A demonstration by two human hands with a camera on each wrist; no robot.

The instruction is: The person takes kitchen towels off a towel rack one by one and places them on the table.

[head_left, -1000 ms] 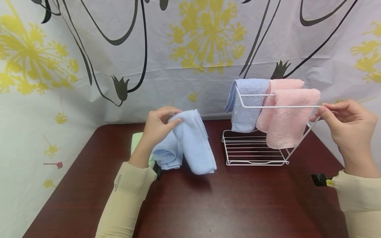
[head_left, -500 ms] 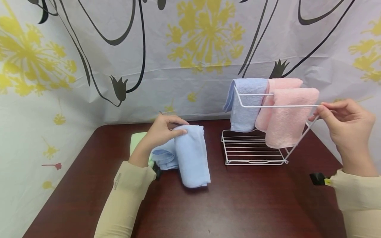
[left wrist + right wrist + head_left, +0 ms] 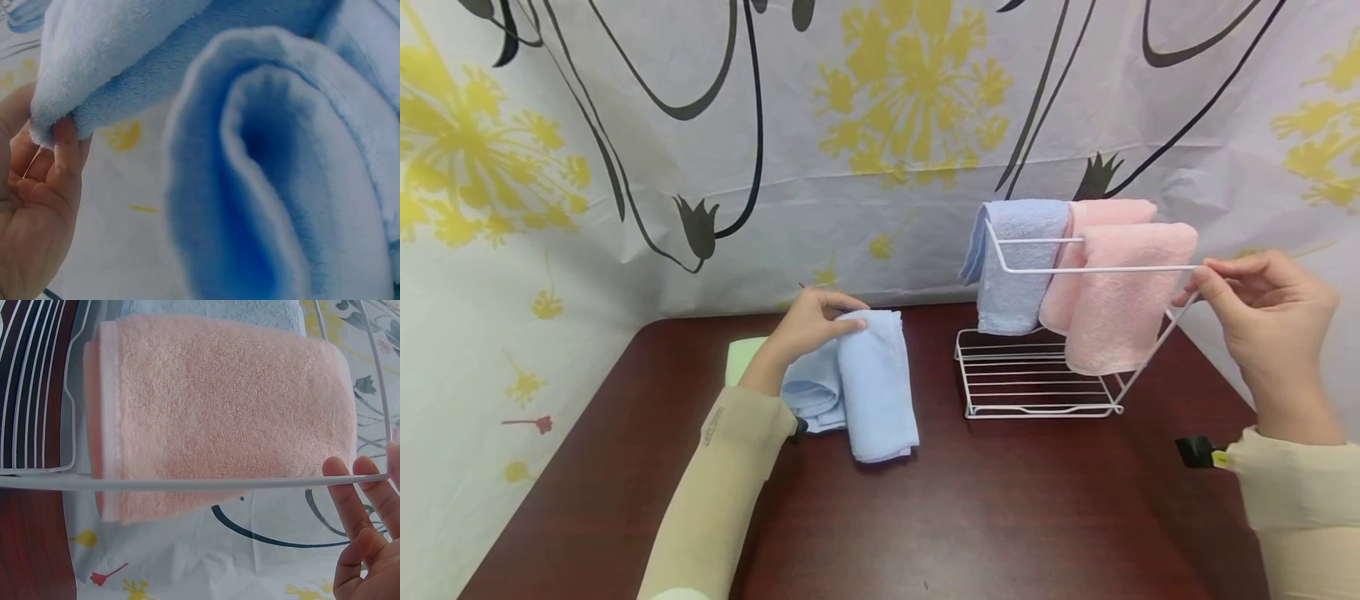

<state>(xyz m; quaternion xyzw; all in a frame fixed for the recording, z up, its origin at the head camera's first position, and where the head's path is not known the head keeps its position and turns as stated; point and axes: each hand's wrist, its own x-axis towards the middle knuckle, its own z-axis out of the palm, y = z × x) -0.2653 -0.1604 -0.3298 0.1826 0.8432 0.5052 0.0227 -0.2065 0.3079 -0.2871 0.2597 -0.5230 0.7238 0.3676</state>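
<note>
My left hand (image 3: 815, 322) pinches the far top corner of a folded light-blue towel (image 3: 877, 387). Its near end hangs low at the tabletop; whether it touches, I cannot tell. Right beside it lies another folded blue towel (image 3: 814, 392), its rolled fold large in the left wrist view (image 3: 275, 162). With fingertips and thumb, my right hand (image 3: 1273, 325) holds the upper right corner of a white wire rack (image 3: 1037, 413). Over the rack's bars hang a bluish towel (image 3: 1022, 275) and two pink ones, the front pink towel (image 3: 1131, 308) nearest that hand.
A pale green towel (image 3: 741, 358) sits at the far left, partly behind my left forearm. All stand on a dark red-brown table (image 3: 1000, 508). A patterned white cloth (image 3: 850, 225) hangs behind it and at both sides.
My left hand has lowered the light-blue towel and brought it left, close against the other blue towel, hanging straighter. My right hand keeps its hold on the rack.
</note>
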